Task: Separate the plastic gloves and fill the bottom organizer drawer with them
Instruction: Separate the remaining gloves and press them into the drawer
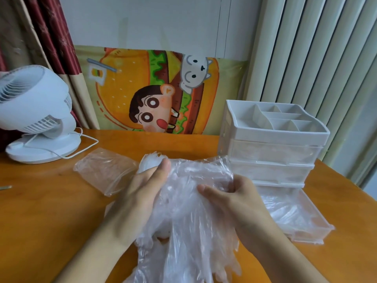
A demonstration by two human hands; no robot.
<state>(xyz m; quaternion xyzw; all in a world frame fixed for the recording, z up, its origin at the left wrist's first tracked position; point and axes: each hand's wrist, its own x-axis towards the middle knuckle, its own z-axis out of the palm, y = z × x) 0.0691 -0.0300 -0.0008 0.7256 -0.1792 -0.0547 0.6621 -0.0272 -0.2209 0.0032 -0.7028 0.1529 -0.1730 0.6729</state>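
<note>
Left hand (146,186) grips bundle of clear plastic gloves (189,211), thumb on top. Right hand (234,197) pinches same bundle, fingers curled into film. Pulled-out bottom drawer (306,233) just right of right hand, holding gloves. Empty plastic bag (102,172) left of left hand.

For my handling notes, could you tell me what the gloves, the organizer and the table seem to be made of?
Gloves: thin clear plastic film, crinkled and see-through. Organizer: apparently rigid plastic, matte white frame, translucent drawers. Table: orange-brown, wood-like with a smooth sheen; possibly laminate.
</note>
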